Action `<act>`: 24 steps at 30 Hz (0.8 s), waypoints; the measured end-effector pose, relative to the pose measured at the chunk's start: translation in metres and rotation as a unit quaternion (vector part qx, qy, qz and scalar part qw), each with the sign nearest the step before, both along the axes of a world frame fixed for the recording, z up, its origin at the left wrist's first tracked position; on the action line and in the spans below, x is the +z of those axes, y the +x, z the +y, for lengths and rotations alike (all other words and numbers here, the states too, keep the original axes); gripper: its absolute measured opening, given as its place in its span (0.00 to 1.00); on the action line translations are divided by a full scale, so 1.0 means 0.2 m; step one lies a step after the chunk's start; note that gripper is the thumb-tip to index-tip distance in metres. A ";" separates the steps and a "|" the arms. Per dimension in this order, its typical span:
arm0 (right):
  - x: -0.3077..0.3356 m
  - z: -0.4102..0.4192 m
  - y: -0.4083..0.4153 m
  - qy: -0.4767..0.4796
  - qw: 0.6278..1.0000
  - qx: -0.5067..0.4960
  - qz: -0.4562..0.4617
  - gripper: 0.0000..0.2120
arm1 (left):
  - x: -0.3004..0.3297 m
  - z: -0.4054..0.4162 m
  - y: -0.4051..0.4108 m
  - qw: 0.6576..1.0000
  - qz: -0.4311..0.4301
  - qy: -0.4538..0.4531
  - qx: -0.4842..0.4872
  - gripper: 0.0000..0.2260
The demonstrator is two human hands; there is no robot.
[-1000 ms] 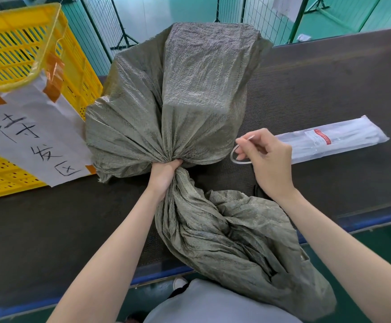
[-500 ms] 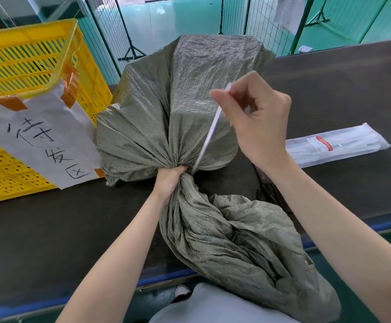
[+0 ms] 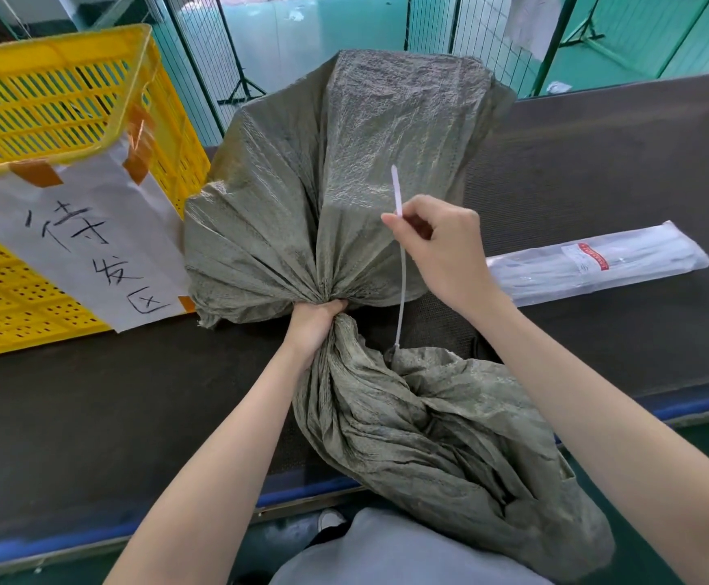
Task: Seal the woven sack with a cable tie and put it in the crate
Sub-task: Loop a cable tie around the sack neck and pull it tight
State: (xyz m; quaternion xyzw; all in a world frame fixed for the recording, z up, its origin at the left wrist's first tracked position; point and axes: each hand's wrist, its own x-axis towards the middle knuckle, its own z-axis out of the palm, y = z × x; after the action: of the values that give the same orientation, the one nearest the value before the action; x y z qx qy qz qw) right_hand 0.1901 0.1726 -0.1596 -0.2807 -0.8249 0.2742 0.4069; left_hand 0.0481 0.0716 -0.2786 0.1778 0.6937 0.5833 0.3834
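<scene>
Sack (image 3: 378, 171) lies on the tabletop (image 3: 91, 394), slack mouth trailing nearest; left hand (image 3: 312, 327) grips the gathered neck to keep it bunched, right hand (image 3: 441, 247) pinches the cable tie (image 3: 401, 285) ready for wrapping; yellow crate (image 3: 48, 120) waits beyond.

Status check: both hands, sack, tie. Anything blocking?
Left hand grips gathered neck of grey-green woven sack. Right hand pinches white plastic cable tie, not yet around neck. Yellow slotted crate left of sack; nothing blocking.
</scene>
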 end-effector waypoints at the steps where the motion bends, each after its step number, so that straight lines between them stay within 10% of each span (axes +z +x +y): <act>1: -0.02 0.00 0.00 0.008 1.000 0.000 -0.006 0.12 | 0.01 0.00 0.00 1.000 -0.003 -0.001 0.000 0.18; 10: -0.27 -0.08 0.05 0.062 0.974 0.145 -0.163 0.14 | 0.00 0.00 0.00 0.999 -0.039 -0.006 -0.018 0.16; 14: -0.25 -0.15 0.08 0.029 0.962 0.254 -0.097 0.13 | 0.01 -0.02 -0.01 0.997 -0.068 -0.004 -0.043 0.16; 18: -0.21 -0.15 0.08 0.011 0.968 0.229 -0.099 0.12 | 0.02 -0.01 0.00 0.998 -0.061 -0.011 -0.034 0.14; 24: -0.31 -0.02 0.04 -0.172 0.913 0.155 -0.337 0.15 | 0.02 0.00 0.00 0.996 -0.091 -0.024 -0.008 0.13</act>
State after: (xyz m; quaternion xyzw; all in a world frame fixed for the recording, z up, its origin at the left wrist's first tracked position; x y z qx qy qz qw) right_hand 0.1988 0.1677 -0.2211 -0.2904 -0.8865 0.3603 0.0028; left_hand 0.0486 0.0707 -0.2737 0.1203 0.6682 0.5772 0.4537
